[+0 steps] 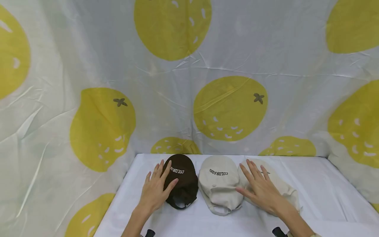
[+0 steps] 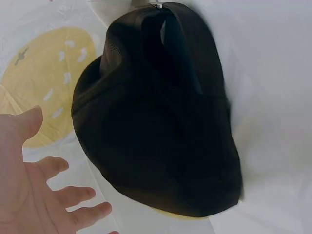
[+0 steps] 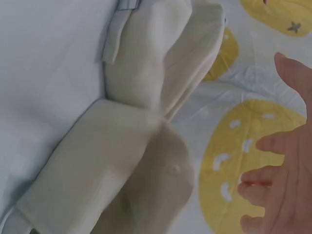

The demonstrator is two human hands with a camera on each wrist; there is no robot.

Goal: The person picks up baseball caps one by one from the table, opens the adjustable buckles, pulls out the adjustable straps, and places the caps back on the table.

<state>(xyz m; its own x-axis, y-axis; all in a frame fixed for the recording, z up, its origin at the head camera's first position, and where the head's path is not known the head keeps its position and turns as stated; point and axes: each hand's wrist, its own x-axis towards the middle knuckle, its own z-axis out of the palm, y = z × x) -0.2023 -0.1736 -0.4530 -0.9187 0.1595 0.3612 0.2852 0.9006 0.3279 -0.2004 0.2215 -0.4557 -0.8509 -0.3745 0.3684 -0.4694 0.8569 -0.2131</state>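
Observation:
Three baseball caps lie side by side on the white cloth. The dark brown cap (image 1: 185, 168) is at the left, with pale lettering and its strap end toward me. A light grey cap (image 1: 219, 164) marked COLORADO sits in the middle. To its right is a cream cap (image 1: 284, 184), partly hidden by my right hand (image 1: 262, 191). My left hand (image 1: 155, 191) is spread over the left edge of the brown cap; in the left wrist view its fingers (image 2: 80, 195) are apart from it. Both hands have extended fingers and hold nothing.
A white cloth-covered table (image 1: 322, 187) bears the caps. Behind it and at both sides hangs a pale curtain (image 1: 165, 85) printed with yellow lemons. Dark strap pieces (image 1: 150, 233) show near each wrist at the bottom of the head view.

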